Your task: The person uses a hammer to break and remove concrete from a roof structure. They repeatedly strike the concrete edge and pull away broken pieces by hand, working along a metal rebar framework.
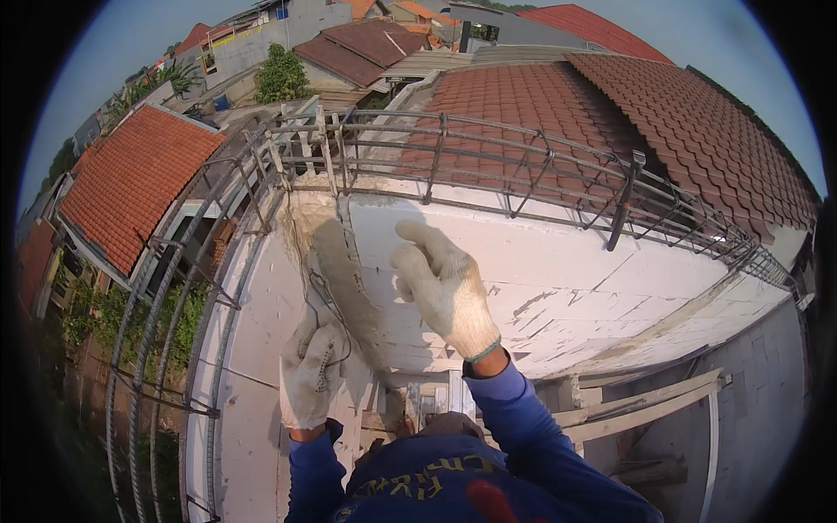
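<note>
My left hand, in a white knitted glove, is closed around thin dark wire. The wire runs in loose loops up along the mortared wall corner. My right hand, gloved the same way, is raised in front of the white block wall. Its fingers are bent and partly apart, and I see nothing between them. Above it, a steel rebar cage runs along the wall top and meets another cage at the corner.
A dark hammer-like tool hangs on the cage at the right. Wooden slats stand at the corner. Below on the right are timber beams. Beyond the walls lie tiled roofs and a lower drop with plants.
</note>
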Demonstrator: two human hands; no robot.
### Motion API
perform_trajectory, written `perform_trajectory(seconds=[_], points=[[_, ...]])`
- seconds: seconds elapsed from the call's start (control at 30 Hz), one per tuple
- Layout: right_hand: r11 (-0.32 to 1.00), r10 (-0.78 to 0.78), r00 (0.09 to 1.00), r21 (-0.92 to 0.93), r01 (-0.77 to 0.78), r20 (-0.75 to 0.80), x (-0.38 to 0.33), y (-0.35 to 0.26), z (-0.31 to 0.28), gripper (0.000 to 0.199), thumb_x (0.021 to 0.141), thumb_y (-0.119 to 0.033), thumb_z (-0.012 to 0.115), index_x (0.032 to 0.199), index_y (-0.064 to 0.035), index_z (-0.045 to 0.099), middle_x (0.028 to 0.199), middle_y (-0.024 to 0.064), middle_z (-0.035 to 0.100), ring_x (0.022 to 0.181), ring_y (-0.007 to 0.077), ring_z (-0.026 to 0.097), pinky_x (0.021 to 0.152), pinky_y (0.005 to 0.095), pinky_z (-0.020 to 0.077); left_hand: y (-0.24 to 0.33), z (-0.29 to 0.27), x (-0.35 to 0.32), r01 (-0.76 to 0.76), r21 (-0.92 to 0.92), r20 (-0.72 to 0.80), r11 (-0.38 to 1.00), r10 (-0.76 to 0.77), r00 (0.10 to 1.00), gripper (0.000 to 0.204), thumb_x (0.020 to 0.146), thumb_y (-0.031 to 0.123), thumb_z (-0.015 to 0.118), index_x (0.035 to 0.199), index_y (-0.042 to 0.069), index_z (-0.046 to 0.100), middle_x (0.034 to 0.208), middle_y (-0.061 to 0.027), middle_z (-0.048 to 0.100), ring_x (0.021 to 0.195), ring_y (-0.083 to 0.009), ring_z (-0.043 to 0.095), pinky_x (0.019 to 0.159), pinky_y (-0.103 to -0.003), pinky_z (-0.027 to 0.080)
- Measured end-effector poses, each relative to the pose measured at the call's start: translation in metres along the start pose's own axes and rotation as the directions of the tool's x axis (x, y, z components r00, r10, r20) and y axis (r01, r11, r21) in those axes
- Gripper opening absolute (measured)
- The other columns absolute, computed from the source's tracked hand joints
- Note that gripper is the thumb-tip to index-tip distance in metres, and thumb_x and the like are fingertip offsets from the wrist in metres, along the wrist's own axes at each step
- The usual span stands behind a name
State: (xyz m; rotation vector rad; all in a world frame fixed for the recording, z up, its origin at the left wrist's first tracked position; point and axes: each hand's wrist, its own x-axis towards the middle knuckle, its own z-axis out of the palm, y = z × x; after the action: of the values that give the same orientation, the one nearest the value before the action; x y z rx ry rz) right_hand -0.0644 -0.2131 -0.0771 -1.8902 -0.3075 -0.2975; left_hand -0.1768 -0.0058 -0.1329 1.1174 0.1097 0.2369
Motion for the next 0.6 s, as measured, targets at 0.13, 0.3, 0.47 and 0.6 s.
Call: perform_trajectory(seconds=[0.13, 0.3, 0.47, 0.6], points=[[0.986, -0.164, 0.725, -0.111, 0.121, -0.669, 0.006, -0.035, -0.142, 0.048, 0.103, -0.03, 0.072, 0.139, 0.0009, 0.066, 0.109, 0.0168, 0.077, 0.094, 0.0183, 0.075, 0.077, 0.028, 0.0598, -0.013, -0.011, -0.002, 0.038, 0.032, -0.087, 0.999, -0.036, 0.996, 0.041, 0.101, 0.013, 0.067, 0.135, -0.008, 0.065, 0.088, -0.0035, 0.066, 0.066, -0.0101, 0.056, 0.061, -0.027, 0.053], [0.566, -0.39, 0.656, -0.73, -0.383, -0.646, 0.041, -0.006, -0.27, 0.083, 0.088, -0.065, 0.075, 0.146, -0.0062, 0.062, 0.134, 0.0233, 0.069, 0.12, 0.0385, 0.071, 0.097, 0.0504, 0.0595, -0.03, -0.029, 0.012, -0.059, 0.077, 0.098, 0.995, 0.052, 0.994, 0.056, 0.105, 0.016, 0.066, 0.153, -0.008, 0.05, 0.082, 0.0049, 0.052, 0.06, -0.0041, 0.045, 0.066, -0.027, 0.052], [0.562, -0.295, 0.81, -0.777, -0.282, -0.507, 0.063, 0.016, -0.278, 0.048, 0.101, -0.053, 0.066, 0.12, -0.0104, 0.077, 0.104, 0.0174, 0.078, 0.099, 0.0367, 0.077, 0.085, 0.0501, 0.0611, -0.034, -0.03, 0.017, -0.082, 0.077, 0.121, 0.994, 0.072, 0.99, 0.056, 0.107, 0.018, 0.064, 0.154, -0.007, 0.048, 0.08, 0.0061, 0.045, 0.061, -0.0046, 0.042, 0.069, -0.027, 0.051], [0.559, -0.406, 0.691, -0.761, -0.329, -0.597, 0.075, 0.011, -0.279, 0.048, 0.105, -0.052, 0.061, 0.113, -0.0065, 0.076, 0.102, 0.0185, 0.078, 0.094, 0.037, 0.077, 0.083, 0.0509, 0.061, -0.03, -0.024, 0.019, -0.062, 0.136, 0.126, 0.989, 0.044, 0.991, 0.054, 0.108, 0.017, 0.062, 0.155, -0.007, 0.048, 0.079, 0.0059, 0.043, 0.062, -0.0047, 0.042, 0.068, -0.027, 0.051]])
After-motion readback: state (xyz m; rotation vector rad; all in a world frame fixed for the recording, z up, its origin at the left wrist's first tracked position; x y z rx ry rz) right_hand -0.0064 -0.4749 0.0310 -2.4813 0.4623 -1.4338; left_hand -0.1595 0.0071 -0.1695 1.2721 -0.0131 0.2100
